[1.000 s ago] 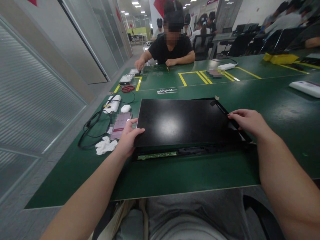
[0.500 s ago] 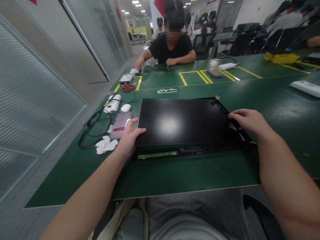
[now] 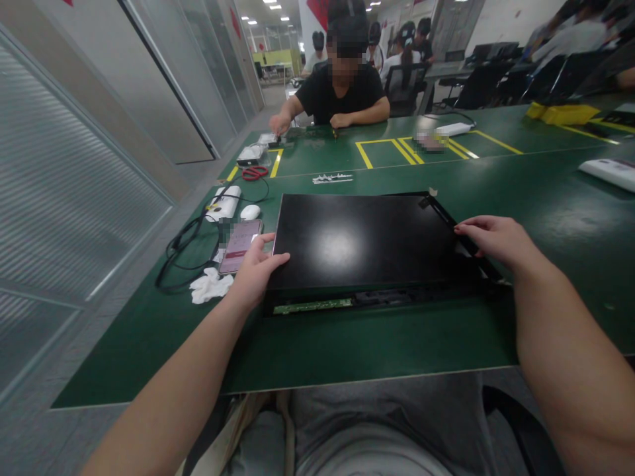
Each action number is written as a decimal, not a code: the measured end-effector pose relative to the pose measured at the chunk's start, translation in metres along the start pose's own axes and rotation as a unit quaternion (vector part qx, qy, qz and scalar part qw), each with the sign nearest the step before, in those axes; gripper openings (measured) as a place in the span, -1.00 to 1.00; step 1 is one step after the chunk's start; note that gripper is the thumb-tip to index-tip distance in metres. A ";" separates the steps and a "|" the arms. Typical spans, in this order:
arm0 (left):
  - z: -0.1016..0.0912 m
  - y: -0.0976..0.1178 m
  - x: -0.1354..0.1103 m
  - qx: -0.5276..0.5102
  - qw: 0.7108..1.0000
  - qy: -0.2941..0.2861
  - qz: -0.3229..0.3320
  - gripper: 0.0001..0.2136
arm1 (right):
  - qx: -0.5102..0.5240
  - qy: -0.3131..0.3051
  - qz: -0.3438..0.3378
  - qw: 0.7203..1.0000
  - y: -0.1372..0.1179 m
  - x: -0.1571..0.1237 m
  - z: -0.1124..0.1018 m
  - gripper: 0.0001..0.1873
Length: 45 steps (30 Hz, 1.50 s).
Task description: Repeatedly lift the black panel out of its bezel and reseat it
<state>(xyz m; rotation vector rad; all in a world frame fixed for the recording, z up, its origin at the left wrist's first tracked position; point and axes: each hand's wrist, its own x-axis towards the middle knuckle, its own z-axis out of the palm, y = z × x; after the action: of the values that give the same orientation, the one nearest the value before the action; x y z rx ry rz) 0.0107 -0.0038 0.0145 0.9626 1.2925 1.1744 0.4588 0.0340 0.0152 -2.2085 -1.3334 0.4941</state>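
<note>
A black flat display panel (image 3: 367,238) with a glossy glare spot lies over a black frame (image 3: 441,215) on the table. My left hand (image 3: 258,268) grips the panel's left edge, thumb on its top face and the other fingers at its side and partly hidden. At the far side from it, my right hand (image 3: 491,239) has thumb and fingertips pinched on the frame's right side. A green circuit board strip (image 3: 312,307) shows along the frame's near side. The panel sits askew, leaving the frame's near and right sides uncovered.
Left of the panel lie a phone (image 3: 241,246), a crumpled white tissue (image 3: 211,286), a white mouse (image 3: 251,212), a white device (image 3: 224,202) with black cables and red scissors (image 3: 254,173). White strips (image 3: 332,178) lie beyond the panel. A co-worker (image 3: 342,99) sits across the table.
Both hands keep their places on the panel and the frame. The view has shifted very slightly; otherwise nothing clearly moves.
</note>
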 end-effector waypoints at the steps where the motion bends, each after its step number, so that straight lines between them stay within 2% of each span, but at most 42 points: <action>1: -0.001 0.000 0.000 0.005 1.000 0.001 0.003 -0.37 | 0.001 -0.003 0.004 1.000 -0.001 -0.001 0.000 -0.70; 5: -0.005 -0.003 0.003 0.038 0.998 -0.002 0.050 -0.43 | 0.008 -0.009 0.016 1.000 -0.005 -0.004 -0.001 -0.70; 10: -0.015 -0.012 0.011 0.136 0.983 0.009 0.125 -0.48 | 0.009 0.000 0.011 1.000 -0.002 -0.003 0.001 -0.70; 13: -0.021 -0.018 0.016 0.209 0.968 0.023 0.135 -0.53 | 0.007 0.001 0.011 1.000 0.000 -0.001 0.001 -0.71; 17: -0.027 -0.022 0.019 0.286 0.949 0.011 0.134 -0.53 | 0.006 0.004 0.010 1.000 0.003 0.002 0.001 -0.71; 21: -0.031 -0.025 0.022 0.356 0.924 0.005 0.140 -0.53 | 0.057 0.007 0.010 0.998 0.007 0.004 0.003 -0.73; 27: -0.033 -0.031 0.027 0.380 0.914 -0.003 0.139 -0.50 | 0.159 0.009 0.020 0.987 0.007 0.003 0.006 -0.77; 35: -0.032 -0.035 0.030 0.379 0.917 0.001 0.127 -0.50 | 0.183 0.002 0.026 0.983 0.002 -0.001 0.003 -0.78; 45: -0.031 -0.034 0.029 0.369 0.920 0.010 0.135 -0.60 | 0.210 -0.001 0.030 0.977 0.002 0.000 0.002 -0.83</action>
<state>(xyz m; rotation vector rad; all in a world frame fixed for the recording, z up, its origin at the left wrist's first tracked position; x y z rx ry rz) -0.0194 0.0157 -0.0271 1.7229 1.7008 0.8904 0.4591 0.0335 0.0120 -1.8993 -1.0489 0.7276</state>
